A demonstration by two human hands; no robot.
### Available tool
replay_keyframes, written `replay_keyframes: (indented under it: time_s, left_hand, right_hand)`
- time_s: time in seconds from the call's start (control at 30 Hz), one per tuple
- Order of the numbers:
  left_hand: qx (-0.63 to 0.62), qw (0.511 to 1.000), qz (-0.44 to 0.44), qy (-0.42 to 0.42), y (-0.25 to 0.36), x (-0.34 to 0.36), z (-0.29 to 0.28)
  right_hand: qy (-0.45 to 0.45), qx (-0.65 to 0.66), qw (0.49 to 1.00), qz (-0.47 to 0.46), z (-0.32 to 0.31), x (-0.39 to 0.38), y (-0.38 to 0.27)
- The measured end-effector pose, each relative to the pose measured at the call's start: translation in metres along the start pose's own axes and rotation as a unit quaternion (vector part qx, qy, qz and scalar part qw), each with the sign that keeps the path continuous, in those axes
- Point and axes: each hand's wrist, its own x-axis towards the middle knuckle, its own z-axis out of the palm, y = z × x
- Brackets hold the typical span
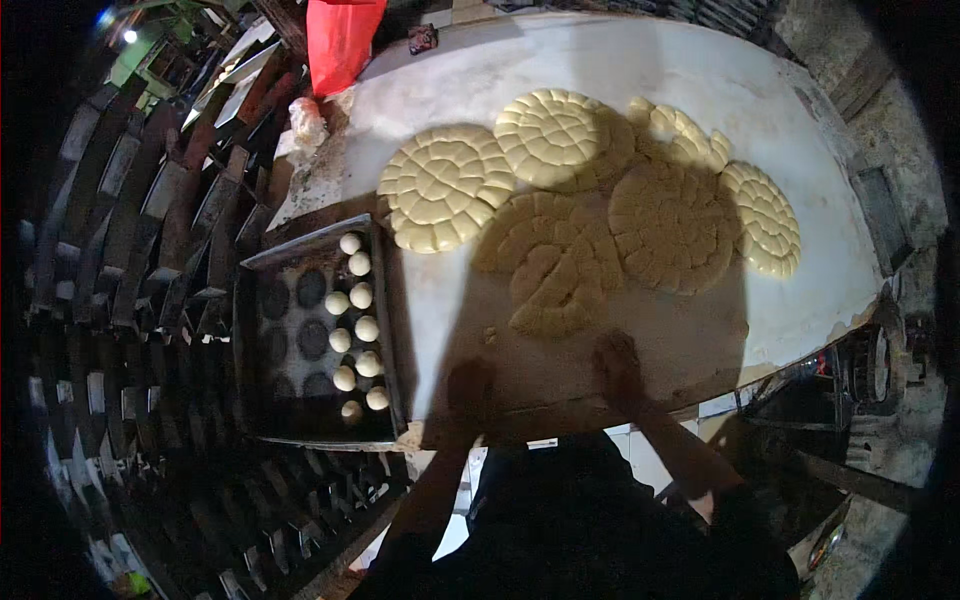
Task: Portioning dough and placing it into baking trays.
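On the white tabletop (650, 60), my left hand (470, 385) rests near the front edge in deep shadow, its fingers too dark to read. My right hand (618, 367) lies farther right with the fingers curled inward; whatever is under them is hidden. Just beyond the hands is a partly used round of cut dough (560, 270), and a small dough scrap (490, 336) lies beside it. Scored dough rounds lie behind: one at left (445, 185), one at the back (548, 135), a shaded one (675, 225) and one at right (762, 218). A partial round (685, 135) is between them.
Left of my hands sits a dark baking tray (300, 425) holding several dough balls (367, 328) along its right side. A red bag (342, 45) and a clear plastic bag (308, 122) are at the back left. Stacked slatted racks (140, 210) fill the left.
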Motion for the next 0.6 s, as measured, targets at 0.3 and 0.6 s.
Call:
replay_keyframes:
  time_s: [0.3, 0.6]
  left_hand:
    - [-0.214, 0.957, -0.081, -0.178, 0.068, 0.027, -0.111]
    - [-0.319, 0.939, -0.048, -0.121, 0.087, 0.045, -0.159]
  right_hand:
    - [-0.096, 0.44, 0.892, 0.038, -0.043, 0.062, -0.133]
    - [-0.116, 0.278, 0.938, 0.172, -0.062, 0.079, -0.214]
